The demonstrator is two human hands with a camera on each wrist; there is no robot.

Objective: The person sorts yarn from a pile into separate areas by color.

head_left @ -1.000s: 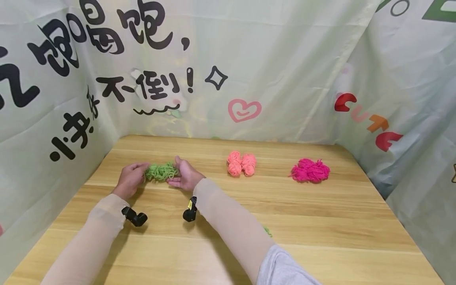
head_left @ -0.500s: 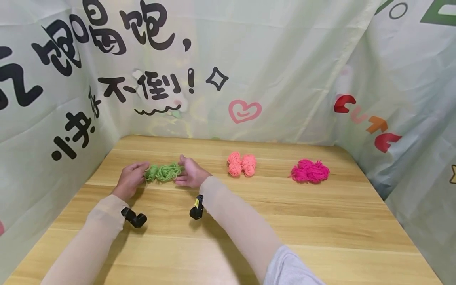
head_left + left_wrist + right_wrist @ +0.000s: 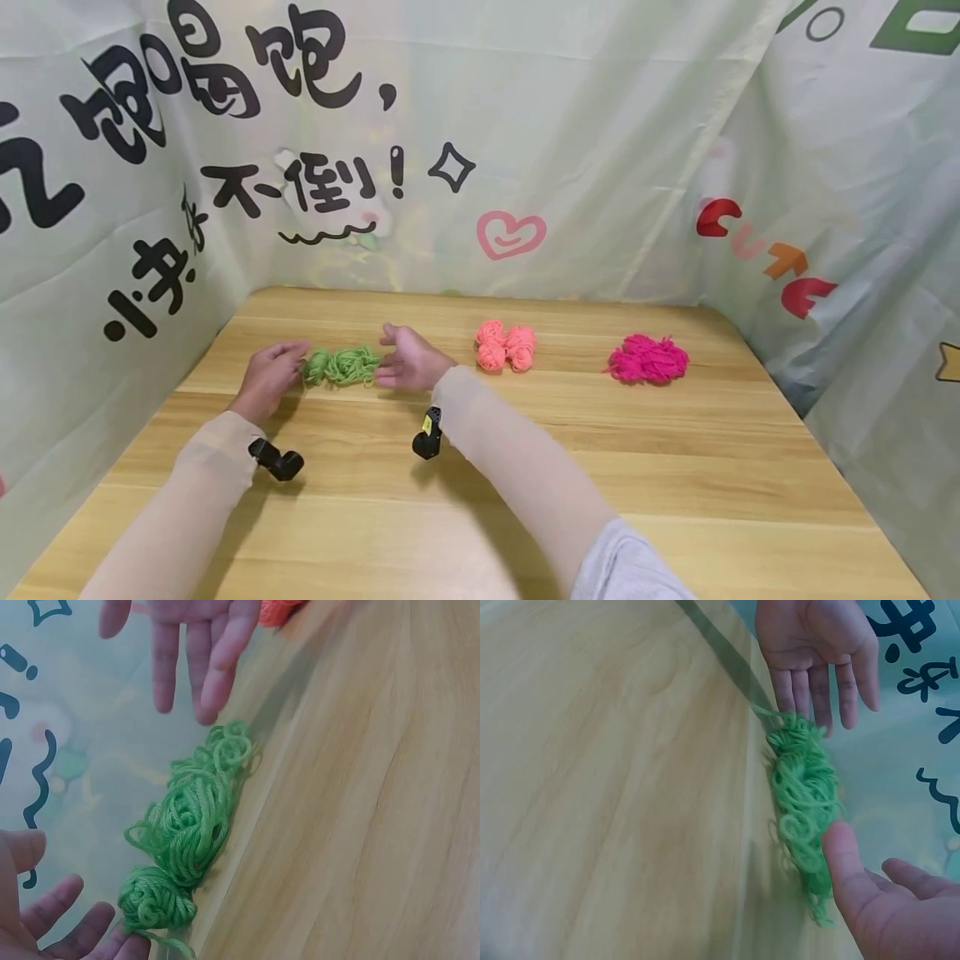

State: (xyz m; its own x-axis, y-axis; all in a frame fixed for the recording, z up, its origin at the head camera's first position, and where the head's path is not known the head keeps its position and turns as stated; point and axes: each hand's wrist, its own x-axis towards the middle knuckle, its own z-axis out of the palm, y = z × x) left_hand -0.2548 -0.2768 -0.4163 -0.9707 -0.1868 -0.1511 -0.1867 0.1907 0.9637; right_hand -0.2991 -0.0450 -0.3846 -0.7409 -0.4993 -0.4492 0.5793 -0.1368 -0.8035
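Observation:
A loose bundle of green yarn (image 3: 345, 366) lies on the table at the left, a small tight ball at its left end and slack loops to the right. My left hand (image 3: 267, 377) is at the ball end; in the right wrist view the fingers of that hand (image 3: 817, 645) are extended and meet the yarn. At the looped end is my right hand (image 3: 414, 360), palm facing the yarn. The left wrist view shows its fingers (image 3: 199, 667) straight and a little apart from the loops (image 3: 229, 746).
Coral yarn (image 3: 506, 347) in several small balls lies to the right of my right hand. Farther right is a magenta yarn bundle (image 3: 648, 359). A printed cloth (image 3: 585, 150) hangs behind the wooden table (image 3: 600, 467) and along both sides.
My right hand has moved right, away from the green yarn, whose loops now stretch farther right. The left hand has stayed at the ball end.

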